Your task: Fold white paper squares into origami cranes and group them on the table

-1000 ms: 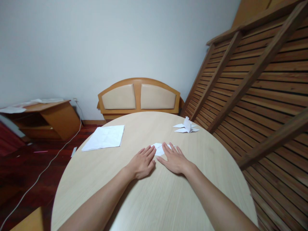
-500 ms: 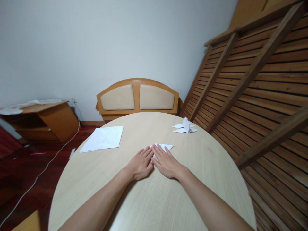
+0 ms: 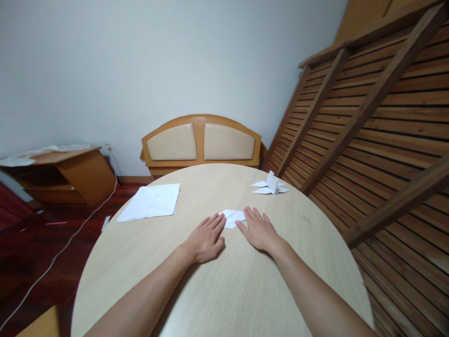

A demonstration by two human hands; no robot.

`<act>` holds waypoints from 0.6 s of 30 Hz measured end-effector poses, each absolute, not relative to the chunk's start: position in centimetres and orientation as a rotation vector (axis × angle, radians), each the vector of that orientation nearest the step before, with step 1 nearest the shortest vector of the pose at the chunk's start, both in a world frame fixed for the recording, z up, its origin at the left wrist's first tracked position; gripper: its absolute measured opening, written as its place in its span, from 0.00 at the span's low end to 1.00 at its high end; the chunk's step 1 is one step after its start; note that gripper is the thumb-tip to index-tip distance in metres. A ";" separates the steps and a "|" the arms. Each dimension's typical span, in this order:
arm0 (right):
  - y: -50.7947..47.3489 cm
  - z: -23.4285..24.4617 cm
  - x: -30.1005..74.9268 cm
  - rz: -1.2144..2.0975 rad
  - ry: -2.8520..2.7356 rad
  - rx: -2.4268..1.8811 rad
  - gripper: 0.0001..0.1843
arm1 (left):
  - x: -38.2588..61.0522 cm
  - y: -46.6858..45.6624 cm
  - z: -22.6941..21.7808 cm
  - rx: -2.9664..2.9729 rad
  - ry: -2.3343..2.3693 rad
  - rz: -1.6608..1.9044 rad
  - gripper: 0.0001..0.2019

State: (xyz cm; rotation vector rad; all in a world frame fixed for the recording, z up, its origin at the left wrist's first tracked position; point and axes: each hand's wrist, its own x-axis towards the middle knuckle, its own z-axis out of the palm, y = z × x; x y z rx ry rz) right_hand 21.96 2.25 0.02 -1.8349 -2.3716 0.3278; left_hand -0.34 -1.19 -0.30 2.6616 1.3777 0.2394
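A small folded piece of white paper [image 3: 231, 219] lies flat on the round table [image 3: 210, 290], between my two hands. My left hand [image 3: 207, 237] rests flat with its fingertips on the paper's left end. On the right end lie the fingers of my right hand [image 3: 260, 229], stretched out and slightly spread. The paper's middle shows, with creases and folded flaps; both its ends are partly covered by fingers.
A stack of white paper sheets [image 3: 150, 202] lies at the table's left. Several folded white paper figures [image 3: 271, 184] sit at the back right. Beyond stand a padded headboard [image 3: 201, 140] and a leaning slatted wooden frame [image 3: 351, 126]. A white cable [image 3: 75, 232] crosses the floor.
My right hand has slid rightward along the folded paper, away from my left hand, uncovering the paper's middle. My left hand has stayed almost where it was.
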 end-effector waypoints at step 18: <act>2.5 0.3 22.2 0.473 -2.582 -1.073 0.30 | -0.5 -1.2 0.0 2.675 1.317 0.389 0.28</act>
